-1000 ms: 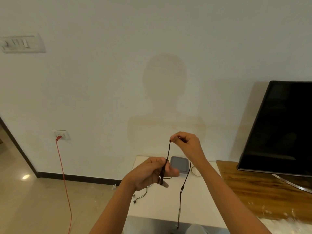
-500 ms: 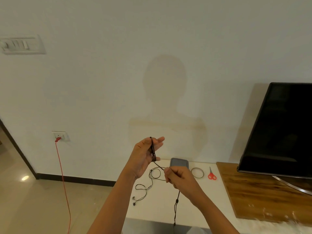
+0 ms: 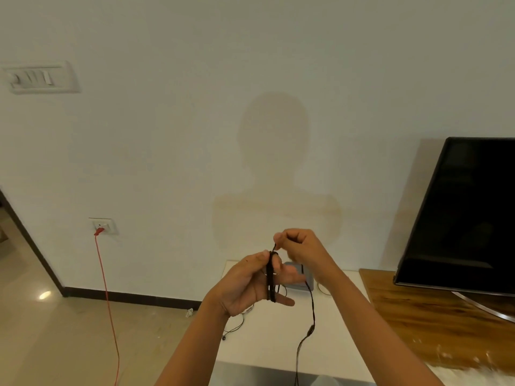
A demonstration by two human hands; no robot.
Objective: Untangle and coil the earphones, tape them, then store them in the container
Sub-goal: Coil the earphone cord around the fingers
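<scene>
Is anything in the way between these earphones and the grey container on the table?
Nothing visible blocks it. The earphones are wound on the left hand, cord pinched by the right hand, just in front of the container. Its lid state is unclear.

Pale wall [image 3: 167, 135], switch panel [image 3: 41, 78], beige floor [image 3: 55, 330], white table [image 3: 267, 338], dark television [image 3: 471, 215] on wooden stand [image 3: 418, 316].

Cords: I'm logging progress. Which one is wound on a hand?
The black earphones, wound round the left hand, the right hand pinching the strand above. The other earphones lie loose on the table; the red cable hangs from the socket.
</scene>
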